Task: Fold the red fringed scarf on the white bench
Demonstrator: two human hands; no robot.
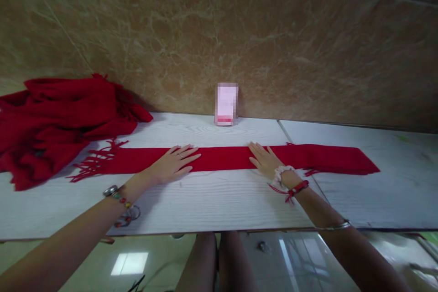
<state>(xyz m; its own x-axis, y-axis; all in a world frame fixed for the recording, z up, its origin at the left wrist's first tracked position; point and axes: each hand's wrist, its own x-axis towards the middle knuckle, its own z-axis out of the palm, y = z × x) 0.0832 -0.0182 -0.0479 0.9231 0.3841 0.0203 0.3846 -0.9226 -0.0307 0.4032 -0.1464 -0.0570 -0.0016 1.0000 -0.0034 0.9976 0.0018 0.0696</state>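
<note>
A long red scarf [226, 159] lies stretched flat in a narrow band across the white wooden table [212, 200], its fringe at the left end. My left hand [173, 163] rests flat on it left of centre, fingers stretched out, a ring on one finger. My right hand [265, 160] lies flat on the scarf just right of centre, fingers together and extended. Both wrists carry bracelets. Neither hand holds anything.
A heap of crumpled red scarves [54, 123] sits at the table's far left. A small pink and white card [226, 104] stands against the brown marble wall. A seam divides the table at the right. My knees show below the table's front edge.
</note>
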